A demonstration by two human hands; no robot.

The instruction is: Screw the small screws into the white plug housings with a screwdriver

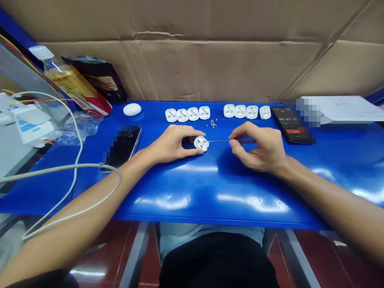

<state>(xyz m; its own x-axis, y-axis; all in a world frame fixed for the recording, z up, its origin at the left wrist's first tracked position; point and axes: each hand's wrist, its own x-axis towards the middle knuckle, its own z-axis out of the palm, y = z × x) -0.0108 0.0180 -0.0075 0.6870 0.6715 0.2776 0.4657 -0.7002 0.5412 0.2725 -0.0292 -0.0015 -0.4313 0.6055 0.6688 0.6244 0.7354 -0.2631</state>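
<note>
left fingers [193, 152] pinched on white piece [199, 145], right fingers [237, 148] on screwdriver [219, 141]; screws [213, 124] beyond, cable [87, 165] across left forearm [79, 232]

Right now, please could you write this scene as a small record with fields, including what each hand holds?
Left hand: holds a white piece
Right hand: holds a thin screwdriver-like tool
Tool tip: at the white piece's right side; contact unclear
Back left row: four similar white pieces
Back right row: four more
Between rows, slightly nearer: small metal parts
Far right: phone showing a timer, white box
Surface: blue tabletop
</note>
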